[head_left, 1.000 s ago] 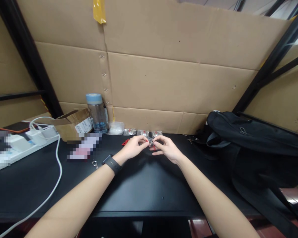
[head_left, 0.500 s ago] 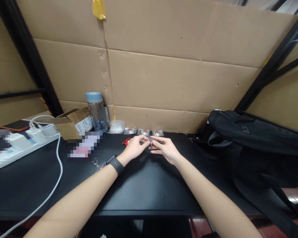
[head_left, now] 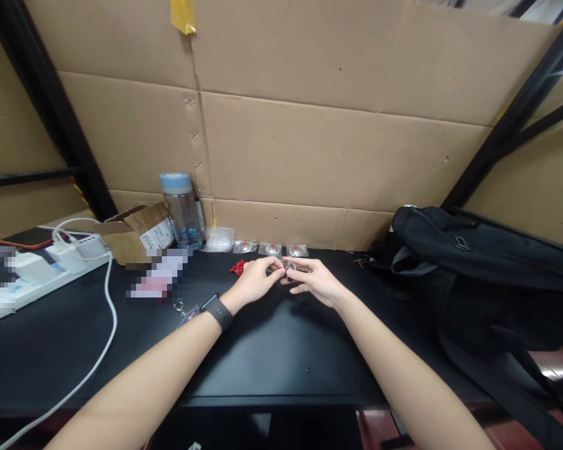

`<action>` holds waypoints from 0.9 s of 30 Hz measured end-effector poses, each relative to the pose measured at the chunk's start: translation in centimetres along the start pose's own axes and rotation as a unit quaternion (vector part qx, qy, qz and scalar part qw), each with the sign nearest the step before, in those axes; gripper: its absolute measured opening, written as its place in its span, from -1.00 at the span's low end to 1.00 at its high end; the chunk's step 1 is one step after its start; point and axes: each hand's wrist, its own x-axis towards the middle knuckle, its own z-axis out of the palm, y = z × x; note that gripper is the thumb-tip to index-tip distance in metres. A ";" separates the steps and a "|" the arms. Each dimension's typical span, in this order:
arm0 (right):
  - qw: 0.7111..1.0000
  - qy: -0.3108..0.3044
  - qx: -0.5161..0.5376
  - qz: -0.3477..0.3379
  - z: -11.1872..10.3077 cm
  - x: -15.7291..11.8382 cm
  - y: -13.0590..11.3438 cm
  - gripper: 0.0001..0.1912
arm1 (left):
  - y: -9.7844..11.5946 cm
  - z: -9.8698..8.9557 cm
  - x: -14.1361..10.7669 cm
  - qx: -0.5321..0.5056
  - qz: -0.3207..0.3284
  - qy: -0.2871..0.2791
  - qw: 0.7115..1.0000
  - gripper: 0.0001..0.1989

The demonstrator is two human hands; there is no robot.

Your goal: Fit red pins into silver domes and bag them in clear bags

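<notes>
Between my two hands, above the black table, is a small shiny item with a metal ring (head_left: 290, 267) and some red on it. My left hand (head_left: 254, 281), a dark watch on its wrist, pinches the item's left side between thumb and fingers. From the right, my right hand (head_left: 319, 284) grips it with thumb and index finger, the other fingers loosely bent. Fingers cover most of the item. A red knotted cord (head_left: 237, 268) lies just left of my left hand. Behind the hands are three small clear packets with silvery round pieces (head_left: 271, 249).
A blue-lidded bottle (head_left: 181, 212), an opened cardboard box (head_left: 136, 234) and a clear plastic bag (head_left: 219, 240) stand at the back left. A white power strip (head_left: 51, 272) trails a cable. A clasped tag (head_left: 187, 314) lies by my left wrist. A black backpack (head_left: 488, 250) fills the right.
My right fingers have shifted slightly on the small item, and its metal ring now shows more clearly. Both hands stay at nearly the same spot. The view has moved a little.
</notes>
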 end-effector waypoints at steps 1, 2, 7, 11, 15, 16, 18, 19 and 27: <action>1.000 -0.019 0.000 0.006 -0.2 -0.2 -0.3 -0.38 | -0.2 0.1 0.1 -0.008 -0.002 -0.002 1.000 -0.80; 0.999 -0.038 -0.002 0.010 -0.5 -0.4 -0.6 -0.37 | -0.4 0.2 0.1 -0.015 -0.004 -0.005 1.000 -0.79; 0.995 -0.087 -0.041 0.022 -1.4 -0.9 -1.4 -0.33 | -0.5 0.5 0.2 -0.040 0.000 -0.028 0.999 -0.75; 0.996 -0.074 -0.044 0.007 -1.8 -0.6 -1.4 -0.35 | 0.2 -0.3 -0.2 0.032 0.048 -0.075 0.995 -0.69; 0.995 -0.015 -0.092 -0.026 -2.5 -0.3 -1.2 -0.35 | -0.5 -1.1 -0.3 0.206 0.089 -0.064 0.972 -0.69; 0.993 0.003 -0.117 -0.031 -2.7 -0.2 -1.2 -0.35 | -1.0 -1.1 -0.3 0.238 0.088 -0.056 0.966 -0.70; 0.982 0.027 -0.183 -0.043 -3.3 0.0 -1.2 -0.36 | -2.1 -1.0 -0.1 0.275 0.084 -0.058 0.956 -0.71; 0.973 0.031 -0.224 -0.051 -3.6 0.1 -1.1 -0.37 | -2.7 -0.9 0.0 0.283 0.084 -0.065 0.953 -0.70; 0.839 0.075 -0.521 -0.142 -5.2 0.2 -0.9 -0.51 | -3.7 0.5 0.2 0.270 0.098 -0.089 0.954 -0.51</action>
